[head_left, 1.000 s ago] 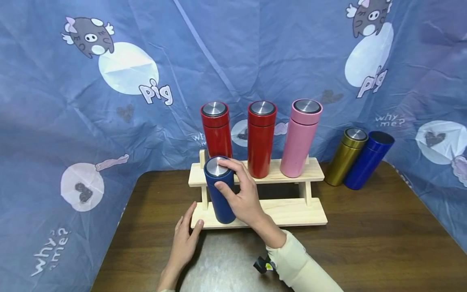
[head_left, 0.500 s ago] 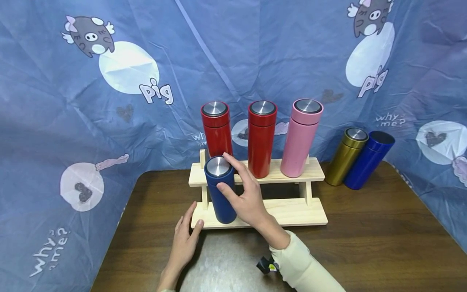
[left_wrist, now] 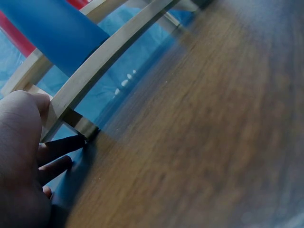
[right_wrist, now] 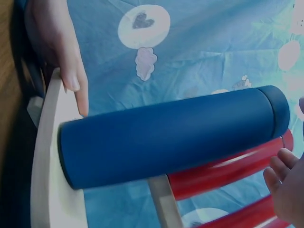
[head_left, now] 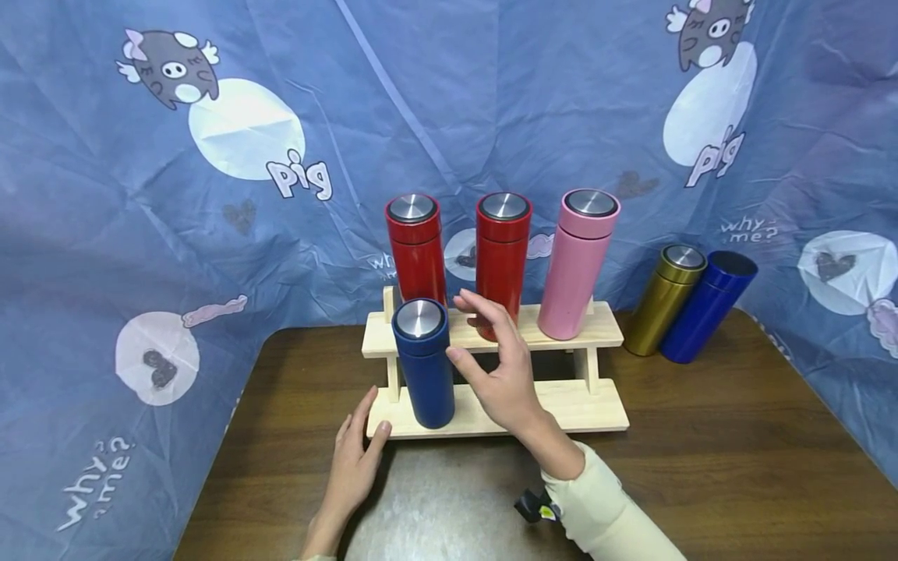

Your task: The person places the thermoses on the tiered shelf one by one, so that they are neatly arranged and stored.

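Observation:
A dark blue thermos bottle (head_left: 424, 366) with a steel-topped lid stands upright at the left of the lower shelf of a two-tier wooden rack (head_left: 561, 405). My right hand (head_left: 498, 374) is just to its right, apart from it, with fingers spread and nothing between them. At the rack's lower left corner, my left hand (head_left: 358, 452) grips the shelf end between thumb and fingers; in the left wrist view the shelf end lies between the thumb and the fingers (left_wrist: 59, 147). Two red thermos bottles (head_left: 503, 257) and a pink one (head_left: 582, 265) stand on the upper shelf.
A gold bottle (head_left: 662, 304) and a shiny blue bottle (head_left: 708, 312) stand side by side on the table (head_left: 737, 452), right of the rack. Behind hangs a blue printed cloth (head_left: 421, 93). A small black item (head_left: 536, 506) is by the right sleeve.
My right hand has let go of the dark blue thermos bottle and moved right, away from it. The bottle stays where it stood, and the left hand has not moved.

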